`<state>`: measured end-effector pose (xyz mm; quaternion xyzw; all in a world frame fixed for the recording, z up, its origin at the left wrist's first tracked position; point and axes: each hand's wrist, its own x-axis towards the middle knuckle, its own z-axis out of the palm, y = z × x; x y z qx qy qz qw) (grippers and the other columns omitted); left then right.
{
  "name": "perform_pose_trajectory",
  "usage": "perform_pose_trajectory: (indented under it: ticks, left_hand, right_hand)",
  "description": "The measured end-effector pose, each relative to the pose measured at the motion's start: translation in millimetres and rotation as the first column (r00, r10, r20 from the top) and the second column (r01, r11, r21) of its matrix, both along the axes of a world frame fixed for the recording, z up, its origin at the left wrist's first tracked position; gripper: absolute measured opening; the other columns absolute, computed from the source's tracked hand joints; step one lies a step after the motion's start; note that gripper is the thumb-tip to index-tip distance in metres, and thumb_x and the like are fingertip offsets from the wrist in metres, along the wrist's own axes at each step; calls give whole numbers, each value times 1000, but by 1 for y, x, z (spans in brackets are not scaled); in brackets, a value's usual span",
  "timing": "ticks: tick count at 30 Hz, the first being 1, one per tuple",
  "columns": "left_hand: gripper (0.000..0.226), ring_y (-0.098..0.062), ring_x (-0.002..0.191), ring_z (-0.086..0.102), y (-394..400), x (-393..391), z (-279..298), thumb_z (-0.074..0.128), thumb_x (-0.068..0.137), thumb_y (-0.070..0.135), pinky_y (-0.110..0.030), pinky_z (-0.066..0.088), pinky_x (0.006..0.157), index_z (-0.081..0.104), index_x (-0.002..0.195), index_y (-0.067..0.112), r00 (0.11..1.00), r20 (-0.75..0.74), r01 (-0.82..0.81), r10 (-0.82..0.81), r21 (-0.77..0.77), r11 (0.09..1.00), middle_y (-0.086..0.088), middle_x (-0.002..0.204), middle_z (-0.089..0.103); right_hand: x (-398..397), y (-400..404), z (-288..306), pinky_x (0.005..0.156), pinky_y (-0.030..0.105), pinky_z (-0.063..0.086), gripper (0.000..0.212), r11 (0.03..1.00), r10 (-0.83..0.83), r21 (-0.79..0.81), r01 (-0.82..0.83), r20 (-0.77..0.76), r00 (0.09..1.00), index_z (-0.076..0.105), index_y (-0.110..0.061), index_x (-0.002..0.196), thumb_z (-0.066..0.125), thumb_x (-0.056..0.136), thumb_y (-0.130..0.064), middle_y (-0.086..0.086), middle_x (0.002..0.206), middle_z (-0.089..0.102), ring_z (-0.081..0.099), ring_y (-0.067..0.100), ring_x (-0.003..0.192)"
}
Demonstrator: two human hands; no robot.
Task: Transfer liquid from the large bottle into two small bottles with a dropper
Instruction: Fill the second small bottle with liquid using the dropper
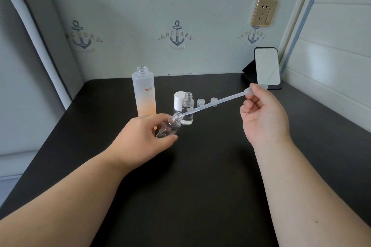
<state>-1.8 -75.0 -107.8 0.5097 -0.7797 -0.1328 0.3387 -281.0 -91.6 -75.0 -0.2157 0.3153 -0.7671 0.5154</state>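
Large bottle (144,94) reads "simp", wallpaper (176,36) "ANCHORS"

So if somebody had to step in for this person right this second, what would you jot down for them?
Left hand: grips a small clear bottle, tilted, uncapped.
Right hand: pinches the bulb of the dropper, its tip at that bottle's mouth.
Large frosted bottle: open, upright on the black table, liquid low.
Second small bottle: upright, uncapped, already holds liquid. White cap beside it and two small clear caps lie behind.
Done: second bottle appears filled.
Left: fill the held bottle, which looks almost empty; cap everything.
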Motion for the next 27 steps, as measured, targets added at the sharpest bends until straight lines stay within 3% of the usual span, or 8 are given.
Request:
perform_pose_trajectory:
  ticks: [7,14,21,24,27]
  left_hand:
    - [36,4,76,59,1,0,1,72,79,50,-6,39,60,68,113,41,1000,3,5,-5,6,1000,24,82,62]
    - [29,2,76,59,1,-1,1,71,79,51,-6,37,58,67,107,44,1000,6,-5,5,10,1000,31,83,61]
    - [27,-2,75,59,2,-1,2,72,79,50,-9,40,59,67,104,44,1000,2,-6,6,8,1000,21,81,63]
    - [18,-1,73,59,3,-2,4,75,81,44,-6,40,61,64,95,46,1000,-20,-10,10,16,1000,32,82,61]
    - [21,3,72,59,4,-3,5,77,81,43,-3,39,62,61,92,50,999,-35,-7,8,30,1000,41,84,59]
  right_hand:
    - [1,1,0,55,19,44,12,1000,3,5,-3,-17,1000,73,-12,77,73,89,-8,2,78,67,54,9,60]
    - [0,1,-1,56,17,43,2,1000,-1,-17,0,-49,999,72,-9,90,71,91,-8,2,77,67,55,8,61]
    - [0,0,-3,60,17,45,5,999,-27,-24,25,-84,996,71,-4,96,71,92,-6,3,80,69,57,8,63]
    - [2,1,-1,61,20,49,6,999,-20,-38,16,-99,995,75,-6,89,71,92,-6,4,80,71,59,11,64]
    - [4,3,2,61,21,51,23,999,0,-43,-5,-109,994,79,-14,73,69,93,-9,4,79,72,62,13,63]
